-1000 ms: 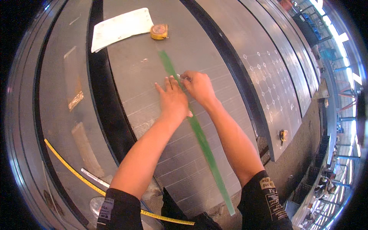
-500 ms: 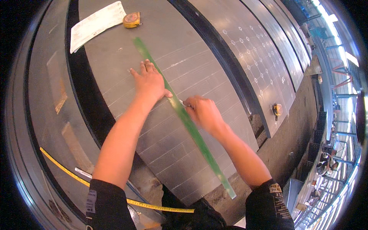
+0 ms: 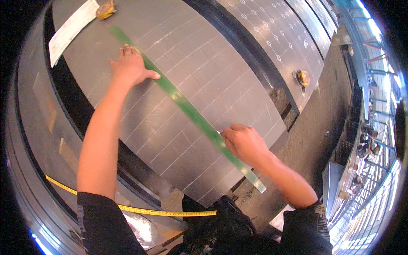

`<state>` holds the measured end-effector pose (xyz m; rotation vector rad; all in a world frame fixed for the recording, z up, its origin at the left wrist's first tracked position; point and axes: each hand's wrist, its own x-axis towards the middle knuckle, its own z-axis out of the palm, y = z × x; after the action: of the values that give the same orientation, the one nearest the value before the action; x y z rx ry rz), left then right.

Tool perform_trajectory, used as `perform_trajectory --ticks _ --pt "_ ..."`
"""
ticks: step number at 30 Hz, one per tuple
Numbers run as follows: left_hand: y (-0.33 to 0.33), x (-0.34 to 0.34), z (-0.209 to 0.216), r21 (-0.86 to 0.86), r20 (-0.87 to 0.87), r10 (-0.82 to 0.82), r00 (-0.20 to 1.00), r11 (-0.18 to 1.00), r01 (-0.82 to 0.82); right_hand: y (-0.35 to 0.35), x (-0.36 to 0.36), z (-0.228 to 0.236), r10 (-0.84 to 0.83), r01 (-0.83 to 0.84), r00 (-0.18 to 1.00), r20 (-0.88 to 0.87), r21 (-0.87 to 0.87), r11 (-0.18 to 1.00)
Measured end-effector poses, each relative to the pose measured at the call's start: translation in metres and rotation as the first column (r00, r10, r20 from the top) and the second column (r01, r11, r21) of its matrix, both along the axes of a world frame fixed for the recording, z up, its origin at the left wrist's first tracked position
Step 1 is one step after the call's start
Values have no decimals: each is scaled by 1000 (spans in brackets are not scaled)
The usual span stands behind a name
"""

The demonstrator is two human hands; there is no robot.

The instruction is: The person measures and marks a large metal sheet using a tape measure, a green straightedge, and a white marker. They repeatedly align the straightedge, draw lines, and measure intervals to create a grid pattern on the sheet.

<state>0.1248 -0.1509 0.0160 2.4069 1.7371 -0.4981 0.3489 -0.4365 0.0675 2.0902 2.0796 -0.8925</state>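
The long straightedge [image 3: 187,108] is translucent green. The metal sheet [image 3: 204,68] beneath is dull grey, crossed by thin pale scribed lines. A further sheet [image 3: 276,29] carries small white circles. The extended tape [image 3: 140,209] is yellow; the paper [image 3: 70,32] white; both sleeves black.

The right hand [image 3: 246,144] hides whatever its fingers [image 3: 227,135] perhaps pinch against the green straightedge [image 3: 187,106].

A grey metal sheet [image 3: 212,72] scored with lines carries everything. A long green straightedge [image 3: 187,106] lies diagonally across it. A paper sheet [image 3: 70,30] and a yellow tape measure [image 3: 105,9] rest by its far left corner.
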Motion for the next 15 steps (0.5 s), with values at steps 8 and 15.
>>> perform_trajectory --ticks 8,15 --pt "8 -4 -7 -3 -22 -23 1000 1000 23 -61 32 23 183 -119 970 160 -344 931" --pt "9 -3 -6 -32 -20 -35 999 999 35 -58 25 0 -113 139 985 -127 221 965"
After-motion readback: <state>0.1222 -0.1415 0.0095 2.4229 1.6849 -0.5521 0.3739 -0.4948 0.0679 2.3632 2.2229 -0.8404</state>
